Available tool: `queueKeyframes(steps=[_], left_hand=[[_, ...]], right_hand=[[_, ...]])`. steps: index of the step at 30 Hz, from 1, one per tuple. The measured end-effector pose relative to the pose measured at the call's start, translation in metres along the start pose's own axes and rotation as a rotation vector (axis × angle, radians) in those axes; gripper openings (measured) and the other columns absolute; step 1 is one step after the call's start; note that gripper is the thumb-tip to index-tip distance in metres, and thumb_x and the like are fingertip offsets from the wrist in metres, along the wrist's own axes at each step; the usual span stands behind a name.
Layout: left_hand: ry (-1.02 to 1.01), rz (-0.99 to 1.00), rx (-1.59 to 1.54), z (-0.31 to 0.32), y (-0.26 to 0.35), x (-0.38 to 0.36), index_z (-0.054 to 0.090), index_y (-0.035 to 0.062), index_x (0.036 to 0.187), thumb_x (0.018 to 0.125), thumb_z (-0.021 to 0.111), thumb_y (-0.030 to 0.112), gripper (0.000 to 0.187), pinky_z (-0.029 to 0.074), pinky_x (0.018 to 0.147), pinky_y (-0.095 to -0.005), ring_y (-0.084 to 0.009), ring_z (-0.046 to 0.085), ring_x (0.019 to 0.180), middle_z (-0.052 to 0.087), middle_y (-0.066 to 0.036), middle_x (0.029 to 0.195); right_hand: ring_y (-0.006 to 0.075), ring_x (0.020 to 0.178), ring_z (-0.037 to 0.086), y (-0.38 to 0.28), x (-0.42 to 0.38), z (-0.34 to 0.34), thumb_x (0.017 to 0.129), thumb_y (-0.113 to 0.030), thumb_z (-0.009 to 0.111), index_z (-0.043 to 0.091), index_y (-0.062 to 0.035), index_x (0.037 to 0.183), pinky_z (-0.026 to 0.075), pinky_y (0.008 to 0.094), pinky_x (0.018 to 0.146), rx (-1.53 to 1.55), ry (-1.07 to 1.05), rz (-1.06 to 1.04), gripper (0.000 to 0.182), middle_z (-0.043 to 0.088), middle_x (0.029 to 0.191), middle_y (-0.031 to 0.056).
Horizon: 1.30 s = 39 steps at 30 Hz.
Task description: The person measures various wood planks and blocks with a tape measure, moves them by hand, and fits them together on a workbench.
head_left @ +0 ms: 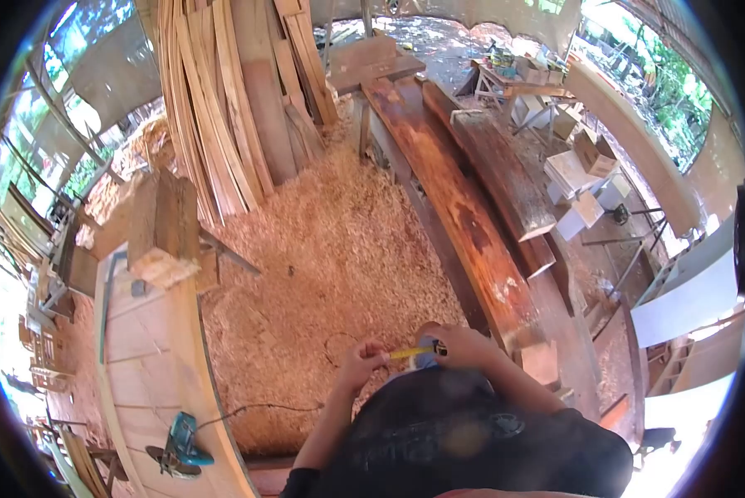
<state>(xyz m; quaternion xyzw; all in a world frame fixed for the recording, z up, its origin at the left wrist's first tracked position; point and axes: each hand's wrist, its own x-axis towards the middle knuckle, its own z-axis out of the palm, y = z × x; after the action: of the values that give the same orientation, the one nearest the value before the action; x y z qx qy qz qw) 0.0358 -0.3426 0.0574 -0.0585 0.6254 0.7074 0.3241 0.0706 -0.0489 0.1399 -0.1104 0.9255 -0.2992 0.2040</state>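
A tape measure (405,353) is held in front of my dark shirt, with a short length of yellow blade pulled out between my two hands. The fingers of my left hand (361,362) are closed on the free end of the blade. Around the dark case at the other end, my right hand (459,345) is wrapped, hiding part of it. Below both hands lies a floor covered in wood shavings (331,249).
To the right, a long reddish-brown plank (464,216) lies beside another thick slab (505,170). At left, a teal corded power tool (188,440) rests on a wooden panel (152,349), near a squared timber block (163,228). Long boards (223,100) lean at the back.
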Motion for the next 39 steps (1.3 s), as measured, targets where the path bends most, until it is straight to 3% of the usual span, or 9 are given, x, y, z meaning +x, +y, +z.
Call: queueKeyframes(steps=[5,11,14,17,21,26,32,35,39], left_hand=[[0.047,-0.050,0.026,-0.013,0.017,0.026,0.066,0.0024,0.118,0.090,0.078,0.008,0.031,0.053,0.075,-0.0263,-0.0119,0.067,0.091,0.070,-0.003,0.099],[0.039,-0.069,0.207,0.014,0.063,0.105,0.067,0.0001,0.117,0.089,0.081,0.011,0.033,0.056,0.077,-0.0255,-0.0121,0.067,0.087,0.069,-0.004,0.100],[-0.104,-0.117,0.378,0.042,0.100,0.150,0.066,-0.0006,0.118,0.088,0.081,0.013,0.036,0.054,0.078,-0.0283,-0.0128,0.066,0.087,0.067,-0.003,0.097],[-0.171,0.010,0.492,0.063,0.128,0.197,0.066,-0.0014,0.118,0.088,0.081,0.011,0.036,0.055,0.079,-0.0289,-0.0128,0.065,0.087,0.066,-0.003,0.097],[-0.154,-0.029,0.440,0.064,0.173,0.241,0.066,-0.0005,0.120,0.087,0.081,0.008,0.037,0.056,0.082,-0.0297,-0.0126,0.064,0.089,0.065,-0.003,0.097],[0.085,0.074,0.349,0.008,0.205,0.260,0.068,0.0020,0.115,0.085,0.082,0.007,0.033,0.054,0.080,-0.0278,-0.0117,0.063,0.087,0.066,-0.004,0.097],[0.285,0.001,0.081,-0.092,0.223,0.269,0.066,0.0015,0.119,0.086,0.082,0.006,0.037,0.056,0.084,-0.0298,-0.0131,0.066,0.091,0.069,-0.004,0.099],[0.269,0.045,0.014,-0.154,0.227,0.298,0.063,0.0008,0.127,0.088,0.079,0.008,0.042,0.056,0.083,-0.0320,-0.0155,0.065,0.094,0.067,-0.005,0.105],[0.286,0.103,0.201,-0.223,0.272,0.347,0.062,-0.0009,0.127,0.090,0.078,0.010,0.042,0.056,0.084,-0.0321,-0.0169,0.066,0.099,0.067,-0.009,0.114]], right_hand=[[0.0382,0.120,0.063,-0.003,0.026,-0.022,0.084,-0.030,0.072,0.059,-0.0078,0.139,0.052,0.0482,0.101,0.045,-0.077,0.054,0.061,0.065,0.128,0.0182],[0.0382,0.116,0.064,0.052,0.067,-0.049,0.083,-0.024,0.073,0.061,-0.0106,0.138,0.052,0.0488,0.100,0.117,0.027,0.050,0.058,0.066,0.123,0.0177],[0.0382,0.114,0.064,0.076,0.082,-0.073,0.082,-0.021,0.072,0.062,-0.0113,0.137,0.052,0.0487,0.098,0.200,0.086,0.070,0.057,0.067,0.121,0.0176],[0.0403,0.111,0.066,0.110,0.103,-0.079,0.083,-0.023,0.072,0.063,-0.0091,0.136,0.053,0.0497,0.095,0.216,0.098,0.061,0.056,0.066,0.123,0.0198],[0.0407,0.111,0.065,0.128,0.144,-0.099,0.083,-0.023,0.073,0.061,-0.0084,0.139,0.053,0.0490,0.096,0.226,0.128,0.041,0.059,0.065,0.124,0.0195],[0.0402,0.112,0.065,0.114,0.225,-0.152,0.082,-0.022,0.073,0.055,-0.0077,0.144,0.052,0.0490,0.096,0.122,0.025,-0.071,0.066,0.066,0.121,0.0189],[0.0385,0.110,0.067,0.068,0.348,-0.175,0.085,-0.028,0.073,0.056,-0.0099,0.143,0.054,0.0494,0.094,0.069,-0.021,-0.242,0.063,0.069,0.115,0.0185],[0.0385,0.108,0.068,0.033,0.415,-0.175,0.086,-0.029,0.072,0.054,-0.0114,0.145,0.054,0.0498,0.093,0.012,-0.090,-0.214,0.063,0.070,0.114,0.0184],[0.0388,0.108,0.067,-0.014,0.487,-0.192,0.086,-0.027,0.070,0.053,-0.0128,0.146,0.054,0.0505,0.092,0.020,-0.076,0.073,0.064,0.070,0.114,0.0180]])
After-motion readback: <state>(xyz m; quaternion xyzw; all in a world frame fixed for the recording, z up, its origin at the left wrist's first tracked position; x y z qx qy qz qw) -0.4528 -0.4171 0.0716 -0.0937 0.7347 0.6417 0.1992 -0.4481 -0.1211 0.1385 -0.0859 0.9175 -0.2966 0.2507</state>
